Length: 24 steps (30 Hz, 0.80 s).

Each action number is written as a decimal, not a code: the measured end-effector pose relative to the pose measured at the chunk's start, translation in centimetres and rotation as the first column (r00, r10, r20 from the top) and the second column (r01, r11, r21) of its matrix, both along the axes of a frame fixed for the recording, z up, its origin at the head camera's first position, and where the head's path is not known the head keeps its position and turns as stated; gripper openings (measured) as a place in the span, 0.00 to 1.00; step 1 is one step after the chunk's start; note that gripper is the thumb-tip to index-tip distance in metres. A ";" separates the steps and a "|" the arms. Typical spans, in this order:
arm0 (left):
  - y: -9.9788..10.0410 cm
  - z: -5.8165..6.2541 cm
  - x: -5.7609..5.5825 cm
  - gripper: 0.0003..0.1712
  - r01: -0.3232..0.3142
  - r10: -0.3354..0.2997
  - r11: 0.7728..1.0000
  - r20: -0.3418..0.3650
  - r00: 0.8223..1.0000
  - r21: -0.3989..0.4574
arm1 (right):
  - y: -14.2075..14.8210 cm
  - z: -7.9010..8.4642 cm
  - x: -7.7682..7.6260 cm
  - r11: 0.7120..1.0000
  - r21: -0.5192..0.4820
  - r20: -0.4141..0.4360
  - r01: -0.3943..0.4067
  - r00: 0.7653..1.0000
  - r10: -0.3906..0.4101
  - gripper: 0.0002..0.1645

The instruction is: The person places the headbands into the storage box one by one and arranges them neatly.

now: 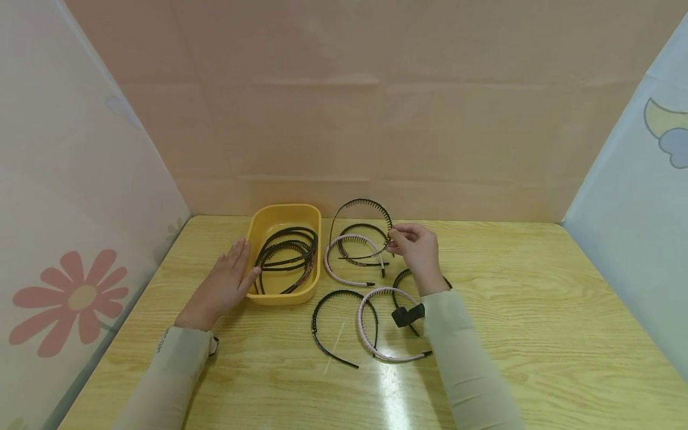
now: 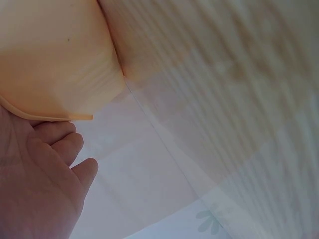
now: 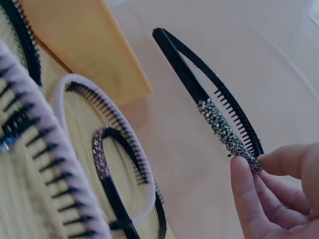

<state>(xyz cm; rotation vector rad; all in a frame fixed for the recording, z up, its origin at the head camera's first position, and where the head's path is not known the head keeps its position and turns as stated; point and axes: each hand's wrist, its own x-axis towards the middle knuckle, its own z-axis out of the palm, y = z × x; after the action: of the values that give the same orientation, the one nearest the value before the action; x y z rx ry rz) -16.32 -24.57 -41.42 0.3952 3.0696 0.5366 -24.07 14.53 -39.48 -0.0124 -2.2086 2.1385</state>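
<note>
Headband pinched in my right grip, I hold it above the surface beside the yellow box, my straight-fingered left grip against its side. Several headbands lie inside; five others lie outside, so work looks partway along.

On the table, several headbands are contained in a tub, against whose left wall the left hand is rested, while to the tub's right one raised headband is held by the right hand near two loose headbands, three front headbands being spread nearer.
</note>
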 end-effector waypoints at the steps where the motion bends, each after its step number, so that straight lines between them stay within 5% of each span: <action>1: 0.0 0.0 0.0 0.44 0.000 0.000 1.000 -0.001 1.000 0.000 | -0.2 0.0 0.1 1.000 0.006 0.003 -0.009 1.000 0.009 0.18; 24: 0.0 0.1 -0.1 0.42 -0.002 0.002 1.000 0.005 1.000 -0.014 | -5.9 1.7 1.2 0.987 0.053 0.027 -0.154 0.988 0.153 0.16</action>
<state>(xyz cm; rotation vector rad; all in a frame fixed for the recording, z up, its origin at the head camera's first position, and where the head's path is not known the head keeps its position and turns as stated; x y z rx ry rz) -16.43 -24.53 -41.32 0.3899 3.0677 0.5144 -22.85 8.64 -37.82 0.1417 -2.3522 2.1622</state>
